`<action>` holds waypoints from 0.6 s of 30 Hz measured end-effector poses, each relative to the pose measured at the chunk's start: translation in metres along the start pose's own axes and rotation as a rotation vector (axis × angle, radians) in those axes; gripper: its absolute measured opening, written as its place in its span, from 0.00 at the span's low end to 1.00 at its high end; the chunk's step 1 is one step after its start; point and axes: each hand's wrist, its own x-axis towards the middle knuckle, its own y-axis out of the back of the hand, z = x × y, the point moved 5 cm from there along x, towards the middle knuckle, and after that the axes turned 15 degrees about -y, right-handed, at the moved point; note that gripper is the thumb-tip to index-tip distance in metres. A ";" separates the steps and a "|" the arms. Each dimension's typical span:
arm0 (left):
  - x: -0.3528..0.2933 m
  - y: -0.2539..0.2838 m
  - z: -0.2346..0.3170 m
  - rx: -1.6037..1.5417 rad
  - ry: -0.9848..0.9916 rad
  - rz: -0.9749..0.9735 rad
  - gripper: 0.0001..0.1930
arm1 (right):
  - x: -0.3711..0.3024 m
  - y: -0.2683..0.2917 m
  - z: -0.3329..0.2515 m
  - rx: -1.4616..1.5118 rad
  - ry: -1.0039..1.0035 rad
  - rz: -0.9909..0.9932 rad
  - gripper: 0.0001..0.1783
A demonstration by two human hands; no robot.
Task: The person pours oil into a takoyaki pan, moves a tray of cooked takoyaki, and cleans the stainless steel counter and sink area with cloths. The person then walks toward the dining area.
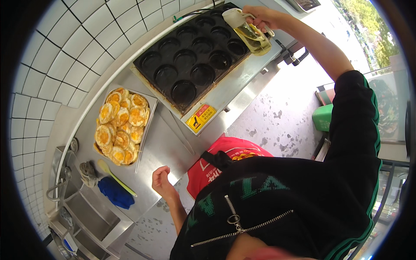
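My right hand (259,21) grips the handle of a clear pitcher (252,38) with yellowish liquid inside, probably oil. The pitcher is tilted over the far right end of a black griddle (168,94) with rows of round wells. No stream of liquid can be made out. The wells I can see hold no food. My left hand (163,181) hangs near the counter's front edge, fingers curled in, with nothing visible in it. Left of the griddle, a metal tray (148,128) is heaped with round fried eggs (122,116).
Thin metal tongs (178,132) lie between tray and griddle. A blue cloth (115,192), a pale green long-handled utensil (116,177) and a grey cloth (87,172) rest beside the sink (93,212). A yellow and red warning label (201,118) marks the griddle's front. A green bin (322,117) stands right.
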 end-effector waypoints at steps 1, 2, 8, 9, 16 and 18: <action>-0.001 -0.006 0.001 0.002 0.004 -0.003 0.05 | 0.002 0.007 0.002 0.020 0.046 0.052 0.23; -0.002 -0.012 0.002 0.004 0.001 0.004 0.05 | 0.006 0.013 0.005 0.016 -0.006 0.052 0.22; -0.013 -0.046 0.011 0.038 -0.016 0.038 0.05 | 0.022 0.032 0.012 -0.083 -0.066 0.030 0.28; -0.014 -0.052 0.012 0.044 -0.015 0.043 0.05 | 0.023 0.036 0.012 -0.075 -0.057 0.008 0.30; -0.022 -0.093 0.018 0.045 -0.025 0.069 0.05 | 0.059 0.094 -0.017 0.095 -0.033 -0.144 0.14; -0.025 -0.103 0.019 0.055 -0.016 0.092 0.05 | 0.080 0.102 -0.032 0.011 0.100 -0.160 0.13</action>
